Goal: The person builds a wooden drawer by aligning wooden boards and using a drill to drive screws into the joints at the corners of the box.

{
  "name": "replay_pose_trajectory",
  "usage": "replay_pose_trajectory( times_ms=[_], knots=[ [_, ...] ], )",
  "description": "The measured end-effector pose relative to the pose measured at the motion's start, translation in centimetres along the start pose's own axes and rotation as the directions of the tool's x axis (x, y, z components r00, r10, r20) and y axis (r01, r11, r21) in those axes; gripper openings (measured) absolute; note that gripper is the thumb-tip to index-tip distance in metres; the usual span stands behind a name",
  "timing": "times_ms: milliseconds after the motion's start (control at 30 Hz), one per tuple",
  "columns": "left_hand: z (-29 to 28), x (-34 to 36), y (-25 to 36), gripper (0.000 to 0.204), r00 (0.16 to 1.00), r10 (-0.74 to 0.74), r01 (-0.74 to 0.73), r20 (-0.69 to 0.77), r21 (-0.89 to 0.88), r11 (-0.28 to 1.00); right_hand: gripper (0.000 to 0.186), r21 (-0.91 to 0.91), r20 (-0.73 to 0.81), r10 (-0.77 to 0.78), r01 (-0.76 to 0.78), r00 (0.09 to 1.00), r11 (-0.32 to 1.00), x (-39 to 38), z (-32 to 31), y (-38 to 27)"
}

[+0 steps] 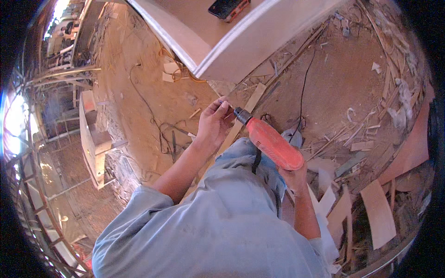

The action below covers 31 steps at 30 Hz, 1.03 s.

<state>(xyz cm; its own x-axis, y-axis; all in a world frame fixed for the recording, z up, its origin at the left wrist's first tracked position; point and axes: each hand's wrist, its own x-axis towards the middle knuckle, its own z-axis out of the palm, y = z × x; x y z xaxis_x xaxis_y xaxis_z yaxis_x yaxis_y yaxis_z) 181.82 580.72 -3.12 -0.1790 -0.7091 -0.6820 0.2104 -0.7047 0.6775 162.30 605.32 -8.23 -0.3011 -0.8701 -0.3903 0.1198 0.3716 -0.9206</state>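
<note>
My right hand (294,177) is wrapped round the handle of a red power drill (276,144), mostly hidden beneath the drill's body. The drill's black chuck (242,116) points up and to the left, toward my left hand (214,121). Thumb and fingers of that left hand are pinched together just ahead of the chuck, around something thin and dark at the drill's tip. Whether this is the bit or a screw I cannot tell. Beyond both hands stands a pale wooden box-like piece (259,46) with raised sides, its near corner closest to my left hand.
A black and red object (229,8) lies inside the box. Dark cables (305,88) trail over the brown dirt floor (139,92). A long wood strip (256,98) runs under my hands. Board offcuts (378,213) and scraps lie at the right; another wooden box (92,139) stands left.
</note>
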Motion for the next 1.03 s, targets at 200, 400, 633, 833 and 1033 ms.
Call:
replay_pose_trajectory(
  times_ms=[200,400,633,833,1033],
  knots=[
    [1.3,1.8,-0.7,0.014,0.996,-0.067,0.066,0.059,0.014,0.998,0.055,0.105,-0.096,0.088,-0.078,0.992,0.991,0.3,0.6,1.6],
    [1.3,3.7,-1.9,0.017,0.991,-0.054,0.029,0.122,0.193,0.981,0.052,0.259,-0.056,0.191,-0.170,0.980,0.951,0.0,-0.7,2.9],
    [2.3,5.1,-0.6,0.017,0.994,-0.098,0.085,0.046,0.234,0.969,0.059,0.132,-0.087,0.087,-0.075,0.992,0.988,0.7,0.3,1.4],
    [3.1,6.3,-0.4,0.013,0.998,0.042,-0.029,-0.049,0.241,0.970,0.058,0.165,-0.115,0.100,-0.080,0.988,0.983,2.1,2.4,1.7],
    [2.3,7.5,0.0,0.019,0.997,0.079,-0.080,0.015,0.262,0.962,0.051,0.302,-0.123,0.073,-0.032,0.990,0.953,3.0,3.5,1.6]
  ],
)
